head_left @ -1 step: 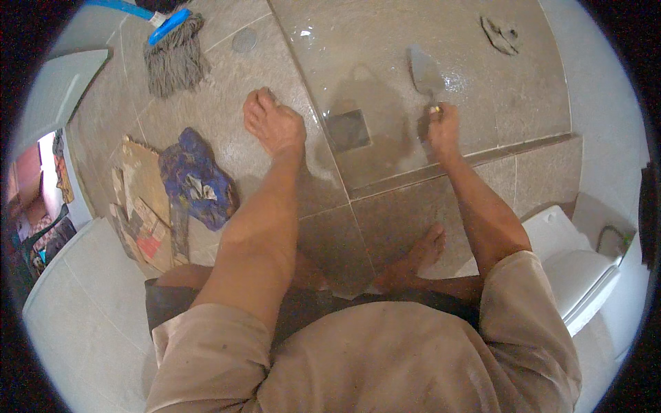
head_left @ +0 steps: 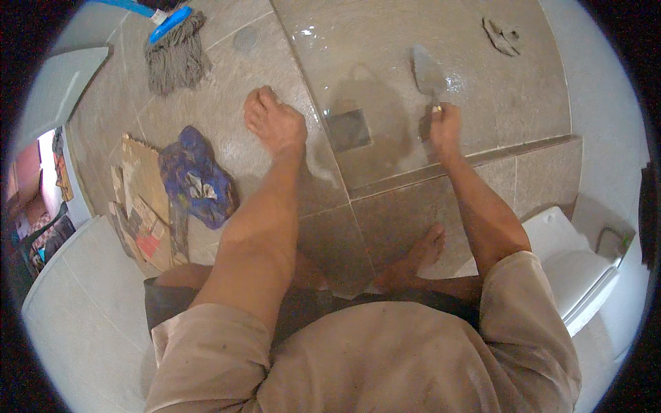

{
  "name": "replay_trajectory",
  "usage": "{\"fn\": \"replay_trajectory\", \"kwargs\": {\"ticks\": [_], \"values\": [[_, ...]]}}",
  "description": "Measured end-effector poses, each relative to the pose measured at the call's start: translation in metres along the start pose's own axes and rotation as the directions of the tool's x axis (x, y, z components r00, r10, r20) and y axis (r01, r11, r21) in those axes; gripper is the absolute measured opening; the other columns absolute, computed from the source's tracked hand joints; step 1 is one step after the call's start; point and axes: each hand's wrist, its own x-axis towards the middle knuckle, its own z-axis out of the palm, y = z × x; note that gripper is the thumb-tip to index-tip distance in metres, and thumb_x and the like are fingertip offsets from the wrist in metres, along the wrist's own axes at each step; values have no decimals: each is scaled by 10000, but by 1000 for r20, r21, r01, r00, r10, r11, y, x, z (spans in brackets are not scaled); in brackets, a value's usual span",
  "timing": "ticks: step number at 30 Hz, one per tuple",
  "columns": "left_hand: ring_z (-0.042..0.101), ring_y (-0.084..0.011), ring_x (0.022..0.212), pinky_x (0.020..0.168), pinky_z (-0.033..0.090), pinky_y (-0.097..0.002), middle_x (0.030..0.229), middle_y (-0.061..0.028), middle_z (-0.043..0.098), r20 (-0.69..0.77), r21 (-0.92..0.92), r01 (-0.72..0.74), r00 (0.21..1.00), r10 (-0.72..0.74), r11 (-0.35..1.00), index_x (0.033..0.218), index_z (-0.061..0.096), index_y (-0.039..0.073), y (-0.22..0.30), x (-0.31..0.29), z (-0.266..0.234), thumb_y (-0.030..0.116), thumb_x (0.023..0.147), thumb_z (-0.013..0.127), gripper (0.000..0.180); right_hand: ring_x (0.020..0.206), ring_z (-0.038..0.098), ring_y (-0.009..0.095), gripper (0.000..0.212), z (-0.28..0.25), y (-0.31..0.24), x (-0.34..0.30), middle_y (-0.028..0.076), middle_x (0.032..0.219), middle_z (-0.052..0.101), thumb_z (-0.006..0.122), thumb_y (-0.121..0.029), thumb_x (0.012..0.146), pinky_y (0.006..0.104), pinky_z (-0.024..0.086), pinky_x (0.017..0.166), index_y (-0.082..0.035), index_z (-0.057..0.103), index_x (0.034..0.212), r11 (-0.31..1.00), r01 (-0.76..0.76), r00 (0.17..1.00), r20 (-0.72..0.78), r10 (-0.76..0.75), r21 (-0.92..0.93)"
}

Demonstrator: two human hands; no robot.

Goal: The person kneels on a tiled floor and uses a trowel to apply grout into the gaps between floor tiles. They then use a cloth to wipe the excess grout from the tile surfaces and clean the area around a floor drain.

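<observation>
My right hand (head_left: 446, 124) is closed round the handle of a pointed trowel (head_left: 428, 74). The trowel's grey blade points away from me, over the wet tiled floor section (head_left: 475, 89). To the left, my left hand (head_left: 274, 122) is held with its fingers curled in, over the neighbouring tiles; whatever may be inside them is hidden. Between my hands, in the wet section, lies a dark square drain opening (head_left: 348, 129). My bare foot (head_left: 420, 255) stands on the nearer tiles.
At the far left lies a mop (head_left: 175, 58) with a blue head clamp. Torn cardboard (head_left: 148, 206) and a crumpled purple plastic bag (head_left: 196, 175) are left of my arm. A low ledge (head_left: 509, 146) borders the wet section. A toilet (head_left: 578, 275) stands right; a dirty rag (head_left: 501, 36) lies far right.
The trowel and my right hand have shifted very slightly to the right. My left hand stays where it was.
</observation>
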Motion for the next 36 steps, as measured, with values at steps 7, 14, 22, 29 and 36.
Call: {"fn": "replay_trajectory", "kwargs": {"ticks": [7,14,22,29,36], "values": [[330,-372,1468,1214,234,-541,1498,-179,435,7,58,19,1000,-20,998,1421,472,54,-11,-1,4,129,906,601,536,1238,541,439,433,-4,-76,-11,267,1384,553,609,-191,959,536,435,1044,-1,579,1348,905,294,950,-8,-311,-306],[352,-364,1455,1195,262,-542,1483,-172,442,2,31,7,1000,-7,999,1384,489,59,-6,1,3,112,891,619,512,1535,343,352,613,90,-132,-60,168,1662,357,548,-54,940,487,283,1262,-36,448,1545,650,748,630,448,-634,-133],[391,-363,1426,1176,294,-540,1464,-151,470,-30,72,5,1000,-3,997,1362,504,66,-13,0,11,110,894,622,484,1404,472,367,398,46,-89,-70,185,1512,501,621,-171,954,487,385,1180,-64,657,1336,802,596,592,687,-421,-23],[401,-366,1421,1182,284,-555,1474,-138,492,-29,27,16,999,-16,1000,1355,536,89,-13,2,13,128,891,647,478,1057,584,396,420,79,-132,-53,202,1121,604,878,-210,774,506,469,961,-38,657,1087,964,239,909,376,-178,-120],[418,-356,1402,1175,286,-549,1469,-129,500,-82,7,-2,997,2,1000,1379,545,113,-15,0,16,126,871,661,521,1112,535,391,706,91,-145,-53,170,1199,546,973,-354,667,498,467,976,-88,605,1209,962,-51,964,239,117,-267]]}}
